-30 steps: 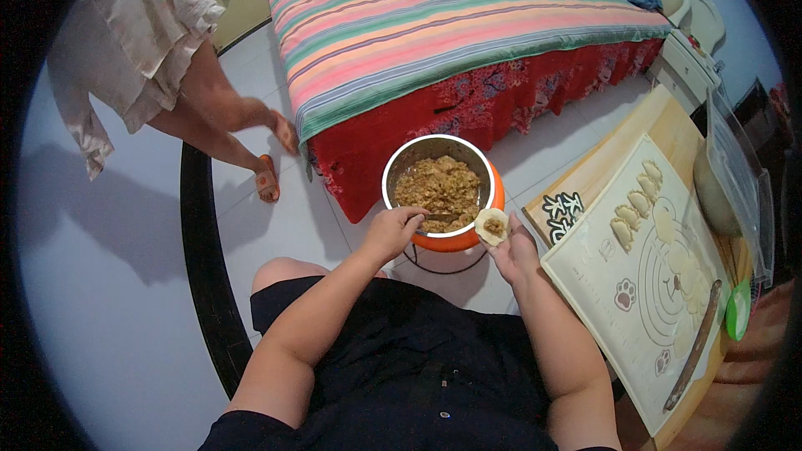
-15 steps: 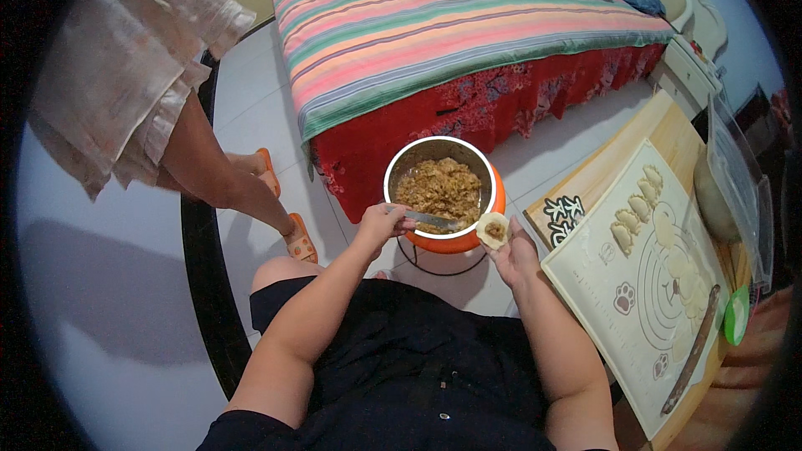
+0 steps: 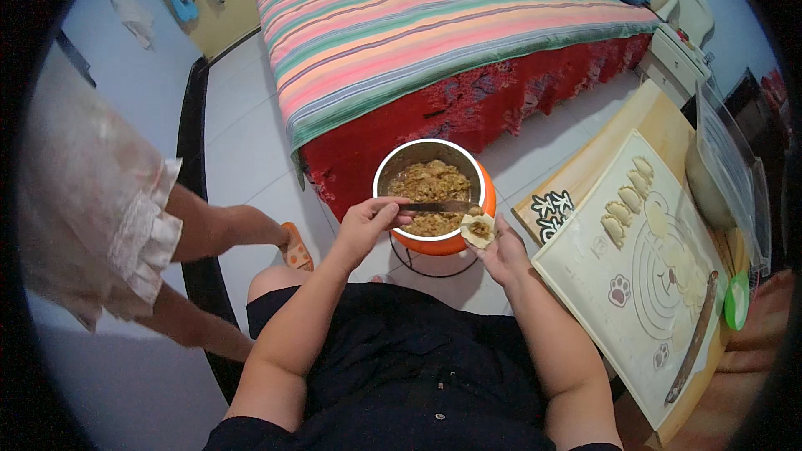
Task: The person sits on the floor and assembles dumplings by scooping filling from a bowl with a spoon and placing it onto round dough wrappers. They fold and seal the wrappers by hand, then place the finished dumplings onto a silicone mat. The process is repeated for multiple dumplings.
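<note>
My left hand [image 3: 368, 230] is closed round the end of a flat metal spreader [image 3: 439, 207], which reaches level across the bowl. At its far tip sits a little filling, right at the edge of a round dumpling wrapper [image 3: 469, 239]. That wrapper lies on the fingers of my right hand [image 3: 508, 257], with brown filling in its middle. Below the spreader is a deep steel bowl [image 3: 381, 169] with a white rim and orange outside. Chopped brown-green filling [image 3: 430, 179] covers its inside.
At right a board carries a pale mat [image 3: 585, 276] with several dumplings [image 3: 626, 200], flat wrappers [image 3: 681, 271], a dark rolling pin [image 3: 692, 342] and a green dish [image 3: 737, 302]. A striped bed [image 3: 401, 33] stands beyond the bowl. Another person's legs [image 3: 217, 225] are at left.
The spreader's tip has gone from the filling in the bowl to the wrapper's edge. The wrapper has tilted. The person at left has stepped nearer to me.
</note>
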{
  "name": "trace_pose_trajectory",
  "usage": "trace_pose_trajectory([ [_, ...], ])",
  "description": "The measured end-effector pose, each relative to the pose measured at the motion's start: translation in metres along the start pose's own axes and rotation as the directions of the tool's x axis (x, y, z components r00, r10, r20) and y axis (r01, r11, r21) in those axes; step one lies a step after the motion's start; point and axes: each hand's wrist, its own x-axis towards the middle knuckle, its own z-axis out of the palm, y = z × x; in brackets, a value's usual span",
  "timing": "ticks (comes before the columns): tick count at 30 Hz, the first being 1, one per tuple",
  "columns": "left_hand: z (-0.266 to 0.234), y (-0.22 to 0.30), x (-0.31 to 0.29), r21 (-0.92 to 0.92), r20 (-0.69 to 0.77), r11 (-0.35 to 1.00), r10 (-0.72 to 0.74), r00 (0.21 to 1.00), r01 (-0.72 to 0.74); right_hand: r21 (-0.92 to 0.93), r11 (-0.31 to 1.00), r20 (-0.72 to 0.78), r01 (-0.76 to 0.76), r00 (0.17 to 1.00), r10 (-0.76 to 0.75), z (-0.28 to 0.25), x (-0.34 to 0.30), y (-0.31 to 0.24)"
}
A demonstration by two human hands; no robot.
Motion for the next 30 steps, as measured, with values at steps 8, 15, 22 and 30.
trace_pose_trajectory([
  [8,0.012,0.01,-0.02,0.543,0.351,0.609,0.461,0.815,-0.578,-0.046,0.999,0.013,0.007,1.0,-0.007,0.018,-0.012,-0.004],
  [15,0.004,0.001,-0.013,0.065,0.002,0.98,0.186,0.983,-0.186,-0.097,0.995,0.016,0.005,1.0,-0.003,0.023,-0.014,-0.005],
  [22,0.001,-0.003,-0.004,-0.08,-0.118,0.995,-0.07,0.991,0.061,-0.154,0.988,0.075,-0.001,0.997,0.013,0.026,-0.016,-0.004],
  [30,-0.001,-0.002,-0.001,-0.093,-0.074,0.984,-0.158,0.985,0.15,-0.217,0.976,0.071,-0.006,0.997,0.022,0.029,-0.018,-0.004],
])
